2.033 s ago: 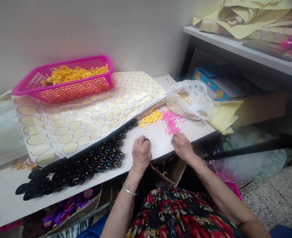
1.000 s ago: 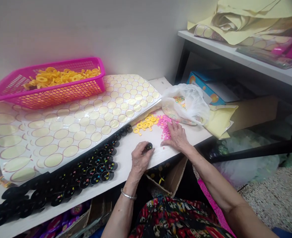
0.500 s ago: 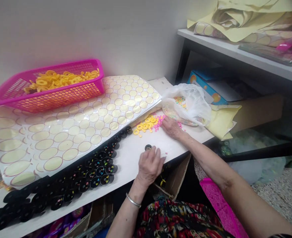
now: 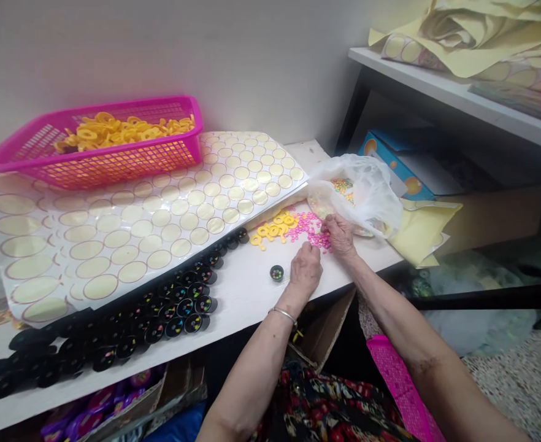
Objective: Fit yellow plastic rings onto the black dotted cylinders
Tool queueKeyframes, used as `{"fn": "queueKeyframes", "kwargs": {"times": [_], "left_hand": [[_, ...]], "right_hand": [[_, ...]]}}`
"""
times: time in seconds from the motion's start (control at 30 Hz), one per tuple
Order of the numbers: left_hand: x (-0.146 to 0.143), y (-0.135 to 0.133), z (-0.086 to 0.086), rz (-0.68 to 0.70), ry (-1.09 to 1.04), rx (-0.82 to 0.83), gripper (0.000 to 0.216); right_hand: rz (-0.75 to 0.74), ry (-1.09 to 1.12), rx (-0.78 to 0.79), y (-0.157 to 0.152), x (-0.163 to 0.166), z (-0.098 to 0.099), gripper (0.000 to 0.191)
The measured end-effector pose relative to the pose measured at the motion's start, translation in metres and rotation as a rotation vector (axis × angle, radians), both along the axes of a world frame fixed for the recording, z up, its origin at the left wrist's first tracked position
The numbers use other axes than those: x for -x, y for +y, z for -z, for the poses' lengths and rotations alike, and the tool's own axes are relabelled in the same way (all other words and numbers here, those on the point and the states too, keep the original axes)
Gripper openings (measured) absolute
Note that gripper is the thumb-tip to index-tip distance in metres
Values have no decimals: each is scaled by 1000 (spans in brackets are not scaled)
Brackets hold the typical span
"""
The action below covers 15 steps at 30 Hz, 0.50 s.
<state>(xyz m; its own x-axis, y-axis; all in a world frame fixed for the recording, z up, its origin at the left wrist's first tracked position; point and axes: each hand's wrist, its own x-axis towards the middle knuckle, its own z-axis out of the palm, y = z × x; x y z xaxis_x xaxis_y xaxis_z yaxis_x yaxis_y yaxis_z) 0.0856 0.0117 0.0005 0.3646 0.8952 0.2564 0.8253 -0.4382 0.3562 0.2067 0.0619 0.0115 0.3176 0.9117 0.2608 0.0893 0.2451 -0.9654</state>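
Pink beads (image 4: pixel 306 224) lie scattered on the white table (image 4: pixel 245 288), beside a small heap of yellow ring-shaped pieces (image 4: pixel 275 228). My right hand (image 4: pixel 340 236) is at the right edge of the beads, thumb and fingers pinched together; whatever they hold is too small to make out. Just in front of the beads, my left hand (image 4: pixel 306 268) has its fingers curled closed, their tips hidden from view. A single small round black cup (image 4: pixel 276 273) with coloured bits inside stands to the left of that hand, apart from it.
Many black cups (image 4: pixel 173 325) stand in rows at the left, along sheets of oval stickers (image 4: pixel 135 248). A pink basket (image 4: pixel 127 166) of yellow pieces rests on the sheets. Behind my right hand sits a plastic bag (image 4: pixel 376 190) of mixed beads. A raised shelf (image 4: pixel 459 89) is at the right.
My left hand has moved away from the black cup, right and toward the beads, its fingers curling closed. My right hand has shifted slightly right over the beads. The view has shifted a little.
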Motion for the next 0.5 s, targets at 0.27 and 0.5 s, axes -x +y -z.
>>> {"fn": "queueKeyframes", "kwargs": {"times": [0.27,0.5], "left_hand": [[14,-17,-9,39,-266,-170,19],[20,-68,-21,220,202,-96,53]], "right_hand": [[57,286,-111,-2,-6,-14,48],[355,-187,-103,-76,-25,-17,22]]}}
